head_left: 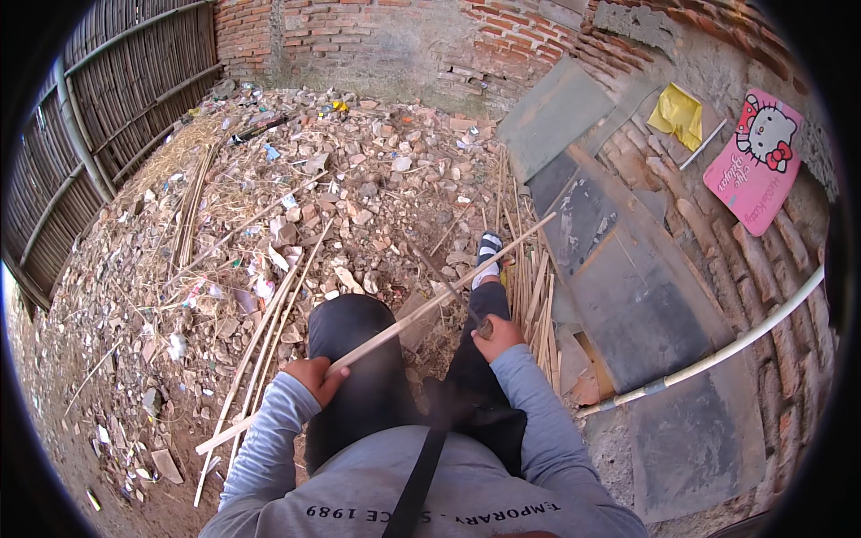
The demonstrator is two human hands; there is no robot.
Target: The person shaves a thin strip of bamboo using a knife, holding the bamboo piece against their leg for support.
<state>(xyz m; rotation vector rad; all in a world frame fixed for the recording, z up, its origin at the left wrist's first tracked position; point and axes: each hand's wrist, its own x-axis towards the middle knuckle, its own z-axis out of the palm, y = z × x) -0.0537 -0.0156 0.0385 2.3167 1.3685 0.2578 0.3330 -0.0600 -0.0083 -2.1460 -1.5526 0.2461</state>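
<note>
My left hand (pixel 316 380) is closed around a long pale bamboo strip (pixel 421 309), which slants across my lap from lower left to upper right. In my right hand (pixel 499 339) is the wooden handle of a knife (pixel 460 299). Its thin dark blade points up and left, and crosses the strip in this view; whether the two touch I cannot tell. My knees are bent beneath the strip, and a striped shoe (pixel 488 249) shows just below its far end.
Cut strips (pixel 535 309) lie bundled by my right leg, and several longer ones (pixel 269 336) lie to my left. Rubble (pixel 359 193) covers the ground. Grey panels (pixel 659 296) and a white pipe (pixel 717 351) border the brick wall (pixel 377 45) side; a bamboo fence (pixel 117 99) stands left.
</note>
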